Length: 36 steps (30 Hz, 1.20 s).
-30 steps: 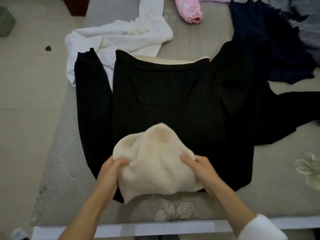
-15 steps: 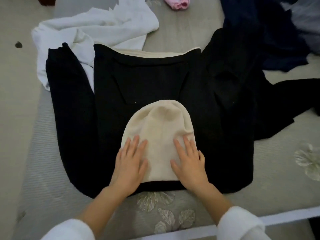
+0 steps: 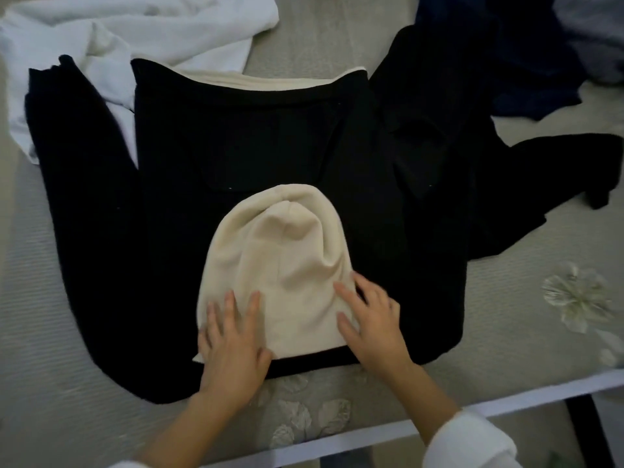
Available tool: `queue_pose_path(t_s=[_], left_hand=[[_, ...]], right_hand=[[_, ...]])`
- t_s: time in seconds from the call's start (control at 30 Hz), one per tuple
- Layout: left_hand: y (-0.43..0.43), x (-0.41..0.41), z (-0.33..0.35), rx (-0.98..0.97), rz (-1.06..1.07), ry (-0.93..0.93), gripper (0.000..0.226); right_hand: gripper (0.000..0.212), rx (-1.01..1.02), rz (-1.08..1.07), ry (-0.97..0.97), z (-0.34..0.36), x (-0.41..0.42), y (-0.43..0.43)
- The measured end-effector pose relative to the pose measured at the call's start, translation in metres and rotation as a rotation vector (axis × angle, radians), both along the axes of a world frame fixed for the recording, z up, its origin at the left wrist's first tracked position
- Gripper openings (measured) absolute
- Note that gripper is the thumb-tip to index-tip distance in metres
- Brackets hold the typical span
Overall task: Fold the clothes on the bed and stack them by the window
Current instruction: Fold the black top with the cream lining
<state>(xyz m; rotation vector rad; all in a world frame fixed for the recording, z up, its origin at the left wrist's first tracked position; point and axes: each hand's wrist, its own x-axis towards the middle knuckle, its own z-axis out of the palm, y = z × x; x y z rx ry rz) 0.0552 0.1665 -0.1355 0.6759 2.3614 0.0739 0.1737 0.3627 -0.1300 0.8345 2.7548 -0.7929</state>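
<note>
A: The black garment is seen spread flat on the bed, with its cream hood laid back over the middle of the body.

B: And the hands?

A: The left hand is laid flat on the near left corner of the hood, fingers straight. The right hand is spread over the hood's right edge, partly on the black cloth. Nothing is gripped by either; the right one is slightly blurred.

B: What is crowded around the garment?

A: A white garment is bunched at the far left, and its lower edge is covered by one black sleeve, which is folded down along the body. At the far right a navy garment is heaped, touching the black shoulder, with grey cloth behind it.

B: The other sleeve?

A: The second sleeve is thrown out to the right across the bed cover. An embroidered flower is shown on the cover near it, and stitched leaves are seen just below the hem, between the forearms.
</note>
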Motion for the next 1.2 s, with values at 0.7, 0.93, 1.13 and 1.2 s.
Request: queue_pose_path(t_s=[0.7,0.93,1.13,1.2], left_hand=[[0.152,0.062,-0.044,-0.130,0.010,-0.006,0.113],[0.154,0.060,-0.044,-0.188,-0.001,0.009,0.114],[0.155,0.056,-0.038,-0.203,-0.024,-0.038,0.116],[0.158,0.052,-0.031,-0.235,-0.047,-0.098,0.116]], right_hand=[[0.008,-0.833,-0.845,0.365,0.041,0.000,0.226],[0.031,-1.283,-1.156,0.269,0.034,-0.014,0.216],[0.038,-1.570,-1.207,0.393,0.057,-0.009,0.244],[0.032,-1.573,-1.150,0.476,0.074,0.000,0.244]])
